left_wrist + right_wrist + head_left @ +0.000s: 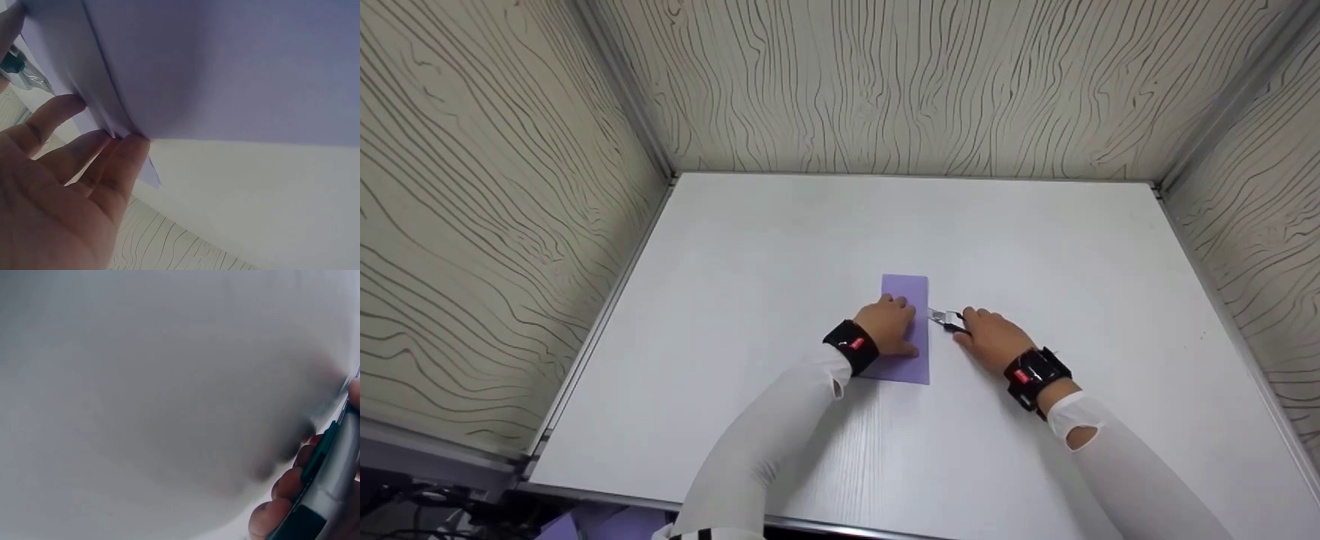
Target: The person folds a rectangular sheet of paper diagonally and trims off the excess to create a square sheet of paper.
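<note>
A folded purple sheet of paper (pixel 915 322) lies on the white table, its long side running away from me. My left hand (pixel 887 327) rests on top of it, the fingers spread and pressing it down. In the left wrist view, those fingertips (pixel 126 149) lie along a layered fold of the paper (pixel 236 67). My right hand (pixel 994 339) grips the handles of a silver and dark green single-hole punch (pixel 945 319). Its head meets the paper's right edge. The right wrist view shows fingers (pixel 287 486) wrapped round the punch (pixel 337 464).
The white tabletop (pixel 780 240) is bordered by a metal edge and by walls (pixel 847 90) with a wood-grain pattern. Below the near left edge are more purple sheets (pixel 622 523) and dark cables (pixel 427 499).
</note>
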Motion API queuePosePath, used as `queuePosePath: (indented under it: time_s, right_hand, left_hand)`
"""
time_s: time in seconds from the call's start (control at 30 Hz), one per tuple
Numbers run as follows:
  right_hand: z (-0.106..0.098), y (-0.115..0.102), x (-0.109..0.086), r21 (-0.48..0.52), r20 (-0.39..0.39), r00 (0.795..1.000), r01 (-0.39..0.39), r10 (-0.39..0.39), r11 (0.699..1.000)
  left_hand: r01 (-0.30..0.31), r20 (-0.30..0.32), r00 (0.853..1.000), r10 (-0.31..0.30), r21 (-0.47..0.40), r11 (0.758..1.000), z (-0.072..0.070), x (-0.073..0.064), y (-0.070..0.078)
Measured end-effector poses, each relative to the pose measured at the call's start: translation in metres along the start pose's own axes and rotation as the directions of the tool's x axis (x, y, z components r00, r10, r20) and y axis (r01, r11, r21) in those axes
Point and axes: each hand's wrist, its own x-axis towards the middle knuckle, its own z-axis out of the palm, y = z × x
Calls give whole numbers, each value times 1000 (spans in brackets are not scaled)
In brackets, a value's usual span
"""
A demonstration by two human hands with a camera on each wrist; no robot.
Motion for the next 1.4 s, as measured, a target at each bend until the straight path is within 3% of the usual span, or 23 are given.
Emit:
queuePosePath:
  time_s: [0.27, 0.6, 0.93, 1.4]
  right_hand:
    - [6, 4, -4, 17, 3, 1000, -13, 13, 1000]
    - [12, 3, -12, 20, 20, 1000, -14, 14, 1000]
    - [12, 1, -12, 2, -21, 1000, 13, -13, 1000]
    - [6, -3, -7, 19, 15, 1000, -20, 20, 1000]
  left_hand:
    - [23, 17, 1000, -22, -31, 999, 1, 2, 3]
    - [35, 59, 998, -35, -6, 999, 2, 4, 3]
    - [13, 29, 999, -13, 14, 1000, 0, 1, 7]
    - [19, 43, 999, -20, 15, 1000, -3, -2, 10]
